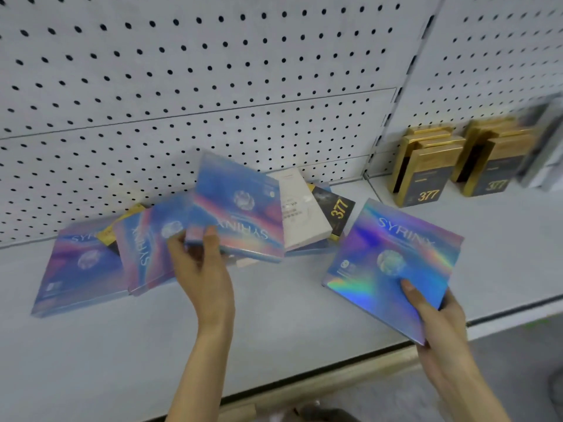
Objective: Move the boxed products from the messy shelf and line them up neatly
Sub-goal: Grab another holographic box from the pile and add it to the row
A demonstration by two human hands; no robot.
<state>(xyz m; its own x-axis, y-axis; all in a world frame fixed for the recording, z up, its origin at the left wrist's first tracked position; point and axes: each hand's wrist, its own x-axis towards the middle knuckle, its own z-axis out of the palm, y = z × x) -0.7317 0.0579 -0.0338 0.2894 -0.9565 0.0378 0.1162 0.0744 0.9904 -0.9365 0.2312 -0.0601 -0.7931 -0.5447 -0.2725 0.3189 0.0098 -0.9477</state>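
Observation:
My right hand [432,318] grips a flat holographic SYRINX box [393,263] by its near corner, thumb on top, held over the right part of the shelf [274,315]. My left hand [201,266] pinches the lower edge of a second SYRINX box [240,208], tilted up and upside down above the pile. Two more SYRINX boxes [76,263] [149,242] lie overlapping at the left against the pegboard. A white box [297,208] and a black-and-gold 377 box [335,208] lie flat behind the lifted one.
Upright gold-and-black 377 boxes [426,169] [493,166] stand in two rows at the right, past the upright divider. A white pegboard wall [213,71] backs the shelf. The shelf's front edge [304,379] runs across below my arms.

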